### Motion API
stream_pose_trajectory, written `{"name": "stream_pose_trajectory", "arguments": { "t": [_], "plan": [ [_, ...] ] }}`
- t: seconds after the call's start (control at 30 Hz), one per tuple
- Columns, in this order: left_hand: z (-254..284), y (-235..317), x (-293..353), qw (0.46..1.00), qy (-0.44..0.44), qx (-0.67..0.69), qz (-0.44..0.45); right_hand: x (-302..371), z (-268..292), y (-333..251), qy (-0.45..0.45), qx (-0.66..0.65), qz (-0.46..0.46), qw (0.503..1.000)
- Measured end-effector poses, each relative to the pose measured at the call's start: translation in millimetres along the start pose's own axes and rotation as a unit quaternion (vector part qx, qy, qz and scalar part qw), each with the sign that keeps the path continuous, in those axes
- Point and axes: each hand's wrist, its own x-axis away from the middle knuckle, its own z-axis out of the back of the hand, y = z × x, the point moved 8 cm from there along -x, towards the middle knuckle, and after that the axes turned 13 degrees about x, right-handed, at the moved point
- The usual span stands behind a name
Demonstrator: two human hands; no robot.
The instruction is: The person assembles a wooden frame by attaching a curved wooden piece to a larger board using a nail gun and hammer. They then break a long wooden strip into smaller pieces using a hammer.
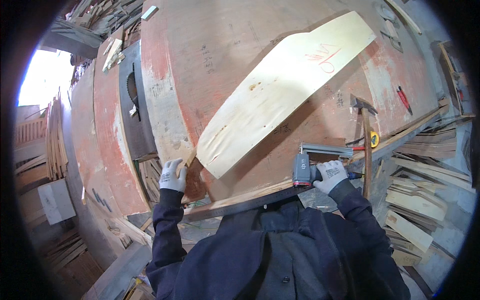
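A long pale plywood board [280, 90] with a curved edge and a red scribble lies slantwise on the reddish plywood worktable [210, 45]. My left hand [172, 176], in a white glove, holds a small strip of wood at the table's near edge, just left of the board's lower corner. In my gloved right hand [331, 175] is a grey pneumatic nail gun [312, 161]; its magazine rests on the table's near edge, to the right of the board's lower end.
A hammer [366, 145] leans at the table's edge beside my right hand, with a yellow tape measure [374, 139] next to it. A red pen [404, 99] lies far right. A saw blade [131, 90] sits in a slot at left. Wood offcuts [425, 200] pile at right.
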Motion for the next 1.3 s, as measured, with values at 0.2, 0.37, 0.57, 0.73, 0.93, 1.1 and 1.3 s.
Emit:
{"name": "stream_pose_trajectory", "arguments": {
  "t": [0.2, 0.37, 0.57, 0.73, 0.93, 1.1, 1.3],
  "plan": [
    [-36, -21, 6, 0.995, -0.055, -0.085, 0.021, -1, 7, -2, -0.027, -0.026, -0.01, 0.999],
    [-47, -16, -2, 0.994, -0.031, -0.1, -0.004, 0, 8, 1, -0.061, -0.038, -0.024, 0.997],
    [-44, -17, -5, 0.997, -0.035, -0.072, -0.009, -1, 0, 2, -0.063, -0.057, -0.031, 0.996],
    [-40, -22, 7, 0.997, -0.022, -0.071, -0.022, 14, 26, 16, 0.075, -0.137, -0.067, 0.985],
    [-39, -41, 16, 0.998, 0.017, -0.056, 0.003, 64, 30, 94, 0.196, -0.364, -0.253, 0.874],
    [-34, -41, -4, 0.998, -0.051, 0.011, 0.026, 59, 16, 88, 0.217, -0.371, -0.251, 0.867],
    [-36, -38, 0, 0.965, -0.22, 0.028, 0.143, 3, 50, 43, 0.203, -0.361, -0.139, 0.9]
  ]
}}
